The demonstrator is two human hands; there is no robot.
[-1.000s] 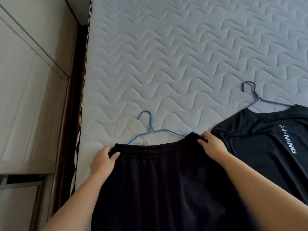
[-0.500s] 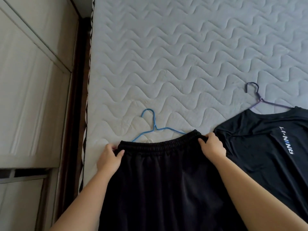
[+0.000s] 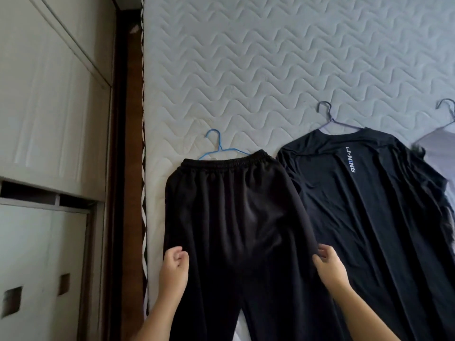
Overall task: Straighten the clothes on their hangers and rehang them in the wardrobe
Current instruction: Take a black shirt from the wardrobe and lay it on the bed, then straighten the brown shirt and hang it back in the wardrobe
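Note:
Black trousers (image 3: 236,205) lie flat on the quilted mattress (image 3: 246,57), with their elastic waistband on a blue wire hanger (image 3: 216,143) whose hook points away from me. My left hand (image 3: 173,269) pinches the trousers' left side edge well below the waistband. At the same height, my right hand (image 3: 330,269) pinches the right side edge. To the right, a black T-shirt (image 3: 369,205) with white lettering lies on a purple hanger (image 3: 330,116).
A pale lilac garment (image 3: 440,148) on a dark hanger (image 3: 445,107) shows at the right edge. White wardrobe doors (image 3: 49,119) stand on the left, past a dark brown bed frame (image 3: 128,119). The far part of the mattress is bare.
Both hands have left the waistband corners and slid down the trousers' sides toward me. The view has pulled back, so more of the T-shirt and a third garment show.

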